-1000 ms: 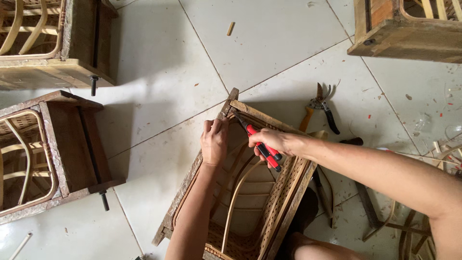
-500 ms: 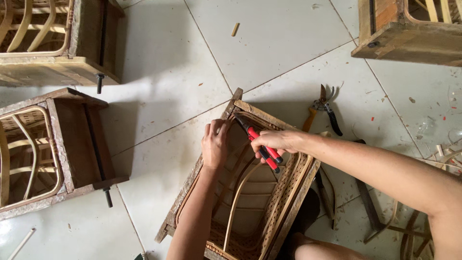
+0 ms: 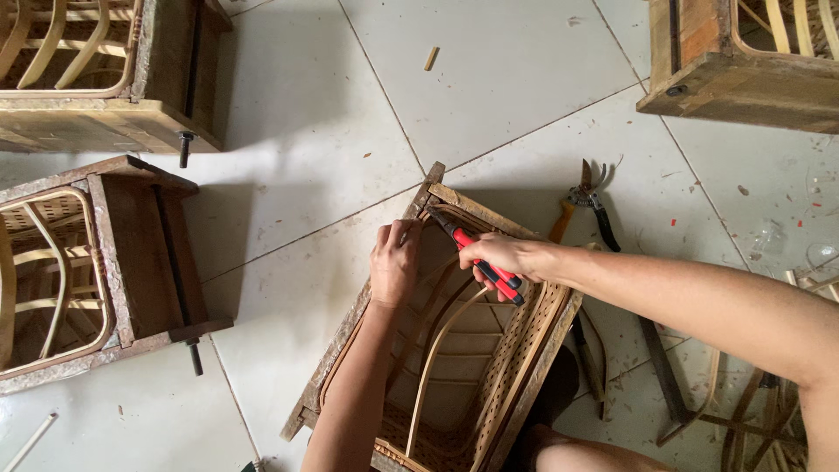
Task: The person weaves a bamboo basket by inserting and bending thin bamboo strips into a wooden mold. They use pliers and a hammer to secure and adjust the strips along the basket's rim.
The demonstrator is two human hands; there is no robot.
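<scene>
A wooden frame box with woven rattan sides lies on the tiled floor in front of me. My left hand rests inside its top corner, fingers curled on the curved rattan strips near the rim. My right hand grips red-handled pliers, whose dark jaws point up-left toward the corner beside my left fingers. Bent rattan ribs run down inside the box.
Pruning shears with an orange handle lie just right of the box. Similar wooden boxes stand at top left, left and top right. Rattan scraps and sticks lie at lower right. A small wood chip lies on the tiles.
The view has shifted slightly. My right hand with the pliers has edged a little closer to the box's top corner; my left hand stays at the rim.
</scene>
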